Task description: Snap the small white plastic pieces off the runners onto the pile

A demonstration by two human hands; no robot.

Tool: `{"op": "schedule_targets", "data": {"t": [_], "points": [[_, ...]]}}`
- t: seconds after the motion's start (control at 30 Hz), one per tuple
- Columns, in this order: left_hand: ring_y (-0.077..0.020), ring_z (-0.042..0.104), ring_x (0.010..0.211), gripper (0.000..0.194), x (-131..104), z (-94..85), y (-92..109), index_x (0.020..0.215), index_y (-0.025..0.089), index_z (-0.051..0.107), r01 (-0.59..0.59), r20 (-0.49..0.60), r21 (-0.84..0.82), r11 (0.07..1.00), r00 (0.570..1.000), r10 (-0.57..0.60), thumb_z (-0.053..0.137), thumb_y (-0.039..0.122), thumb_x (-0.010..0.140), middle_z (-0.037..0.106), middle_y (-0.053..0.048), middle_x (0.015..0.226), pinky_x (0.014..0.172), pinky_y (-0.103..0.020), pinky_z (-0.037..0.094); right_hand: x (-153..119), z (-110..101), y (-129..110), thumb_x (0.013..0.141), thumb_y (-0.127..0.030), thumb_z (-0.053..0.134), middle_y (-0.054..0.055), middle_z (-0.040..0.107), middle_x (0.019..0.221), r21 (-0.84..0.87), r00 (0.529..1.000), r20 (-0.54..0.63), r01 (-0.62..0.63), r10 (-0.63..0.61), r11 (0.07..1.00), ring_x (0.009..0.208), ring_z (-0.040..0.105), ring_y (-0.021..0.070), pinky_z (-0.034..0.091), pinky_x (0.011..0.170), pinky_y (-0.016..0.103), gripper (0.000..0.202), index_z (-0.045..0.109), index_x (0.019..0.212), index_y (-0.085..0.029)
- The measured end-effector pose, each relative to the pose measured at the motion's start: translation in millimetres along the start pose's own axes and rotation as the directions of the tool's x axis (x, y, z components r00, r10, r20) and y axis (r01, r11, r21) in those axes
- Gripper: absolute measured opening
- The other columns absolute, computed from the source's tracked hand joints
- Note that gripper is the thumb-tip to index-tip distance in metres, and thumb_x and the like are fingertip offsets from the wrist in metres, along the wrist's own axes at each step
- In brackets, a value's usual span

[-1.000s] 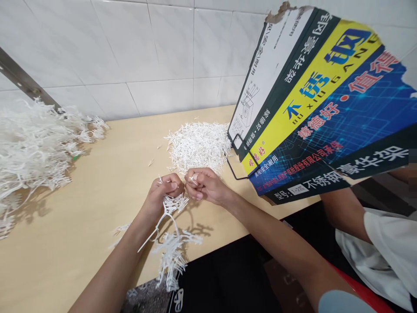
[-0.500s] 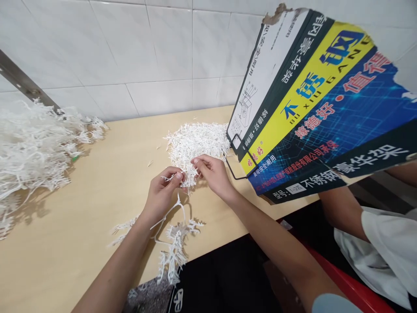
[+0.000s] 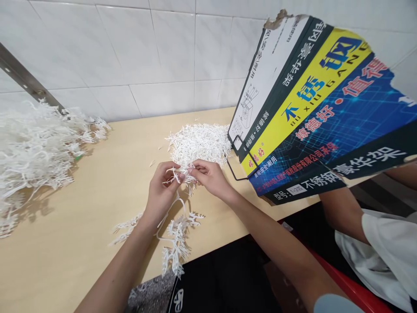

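My left hand (image 3: 162,188) is closed around the end of a white branching plastic sprue (image 3: 176,174), a thin strand with spiky side twigs. From below that hand a stem runs down to a bushy cluster (image 3: 176,243) at the table's front edge. Thumb and forefinger of my right hand (image 3: 211,177) pinch at the sprue's twigs, close beside the left fingertips; the exact bit between them is partly hidden. Just beyond both hands lies a pile of small white plastic pieces (image 3: 198,142).
A large heap of white sprues (image 3: 32,148) covers the table's left side. More twigs (image 3: 128,226) lie by my left forearm. A printed cardboard panel (image 3: 306,113) stands at right with a black wire frame (image 3: 239,177). Behind it, another person's arm (image 3: 342,213) shows.
My right hand has moved slightly left and closed in on the left fingertips. The left hand has turned a little, lifting the sprue's twigs; the hanging cluster has shifted slightly.
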State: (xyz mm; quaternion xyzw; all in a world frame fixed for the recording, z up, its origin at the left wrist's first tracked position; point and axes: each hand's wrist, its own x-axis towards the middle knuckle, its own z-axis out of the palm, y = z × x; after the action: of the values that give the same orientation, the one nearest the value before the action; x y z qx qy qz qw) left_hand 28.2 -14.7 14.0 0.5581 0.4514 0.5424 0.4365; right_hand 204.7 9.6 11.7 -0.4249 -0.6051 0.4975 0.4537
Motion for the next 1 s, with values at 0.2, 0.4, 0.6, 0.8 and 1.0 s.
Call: {"op": "schedule_targets", "data": {"t": [0.2, 0.4, 0.6, 0.8, 1.0], "points": [[-0.0162, 0.061, 0.076, 0.025, -0.9, 2.8, 9.7, 0.099, 0.020, 0.071, 0.179, 0.047, -0.044, 0.983, 0.983, -0.177, 0.075, 0.041, 0.087, 0.067, -0.002, 0.088, 0.074, -0.027, 0.046, -0.3, 0.0, -0.5, 0.089, -0.045, 0.068, 0.000, 0.061, 0.077, 0.056, 1.000, 0.002, 0.027, -0.027, 0.998, 0.070, 0.061, 0.0140, 0.050, 0.061, 0.023, 0.027, 0.063, 0.082, -0.019], [-0.0149, 0.053, 0.069, 0.028, -3.0, 5.3, 6.0, 0.079, 0.017, 0.069, 0.145, 0.084, 0.017, 0.989, 0.986, -0.146, 0.072, 0.042, 0.089, 0.059, 0.000, 0.070, 0.068, -0.026, 0.041, -2.7, -0.9, -0.8, 0.094, -0.051, 0.062, -0.003, 0.046, 0.064, -0.054, 0.996, -0.029, 0.082, -0.083, 0.995, 0.060, 0.046, 0.0112, 0.040, 0.056, 0.023, 0.039, 0.059, 0.072, -0.019], [-0.0121, 0.044, 0.063, 0.027, -0.2, 1.0, -1.6, 0.076, 0.017, 0.067, 0.135, -0.045, -0.055, 0.989, 0.990, -0.137, 0.074, 0.041, 0.085, 0.053, 0.002, 0.069, 0.061, -0.024, 0.037, -1.4, 1.3, -0.2, 0.087, -0.044, 0.071, 0.001, 0.064, 0.076, -0.017, 0.997, -0.049, 0.061, -0.061, 0.998, 0.068, 0.057, 0.0129, 0.048, 0.063, 0.025, 0.026, 0.067, 0.083, -0.019], [-0.0113, 0.045, 0.061, 0.027, -0.6, 3.8, 3.7, 0.074, 0.016, 0.067, 0.195, -0.009, -0.077, 0.978, 0.980, -0.197, 0.082, 0.038, 0.077, 0.052, 0.002, 0.067, 0.057, -0.023, 0.036, 2.3, 0.8, -1.2, 0.080, -0.045, 0.078, 0.000, 0.064, 0.070, 0.126, 1.000, 0.005, 0.021, -0.022, 0.992, 0.058, 0.056, 0.0111, 0.046, 0.054, 0.024, 0.029, 0.068, 0.082, -0.018], [-0.0114, 0.044, 0.059, 0.031, -1.8, 2.3, 6.5, 0.066, 0.015, 0.066, 0.196, -0.055, -0.026, 0.980, 0.979, -0.197, 0.081, 0.040, 0.078, 0.050, 0.002, 0.060, 0.056, -0.024, 0.033, 1.7, 1.3, -1.6, 0.079, -0.040, 0.079, 0.002, 0.068, 0.079, 0.150, 0.999, 0.044, 0.018, -0.025, 0.989, 0.064, 0.060, 0.0118, 0.050, 0.058, 0.024, 0.025, 0.070, 0.088, -0.019]]}}
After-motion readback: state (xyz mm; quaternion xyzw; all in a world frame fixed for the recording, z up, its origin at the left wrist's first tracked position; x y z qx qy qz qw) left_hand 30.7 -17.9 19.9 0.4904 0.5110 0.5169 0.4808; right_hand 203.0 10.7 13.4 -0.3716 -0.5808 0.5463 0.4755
